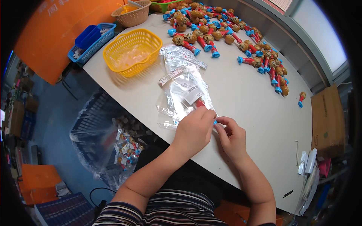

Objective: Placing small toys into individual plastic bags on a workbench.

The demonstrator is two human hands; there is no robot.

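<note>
Near the table's front edge my two hands meet over a small red-and-blue toy (200,103), mostly covered by my fingers. Its red part shows beyond my left hand (194,130), whose fingers are closed around it. My right hand (232,136) pinches at the blue end between thumb and forefinger. Clear plastic bags with printed white headers (184,81) lie overlapped in a pile just beyond and under my left hand. Whether the toy is inside one of these bags is hidden by my fingers.
Many loose toys with round brown heads, red bodies and blue bases (209,39) cover the table's far side. A yellow basket (131,67) stands at the left edge. Bagged toys fill a plastic-lined blue crate (88,124) below. A cardboard box (327,120) is at right.
</note>
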